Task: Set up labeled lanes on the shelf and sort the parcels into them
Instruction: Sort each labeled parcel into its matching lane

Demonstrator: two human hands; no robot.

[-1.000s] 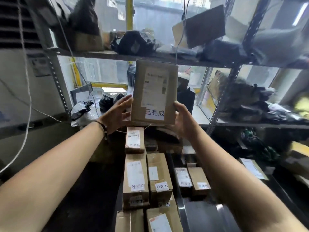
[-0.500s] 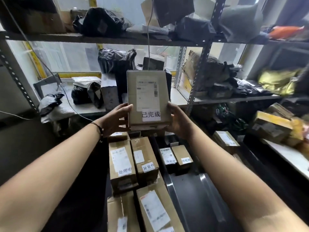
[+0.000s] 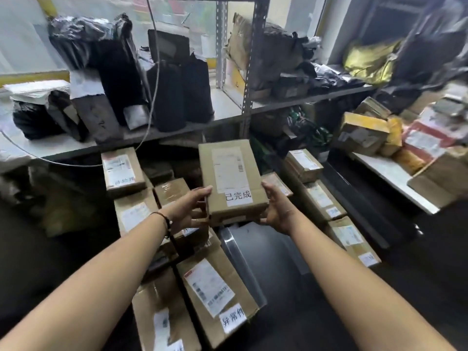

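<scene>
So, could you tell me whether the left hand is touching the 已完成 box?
Touching. The head view shows the left hand gripping the box on its left edge, the right hand opposite.

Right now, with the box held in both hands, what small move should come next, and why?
Probably lower the box onto the grey surface just below it. The left hand and right hand grip its sides, and its label reads 已完成, while the 异常件 box in the row beside it is marked differently. So it seems to need a lane of its own.
</scene>
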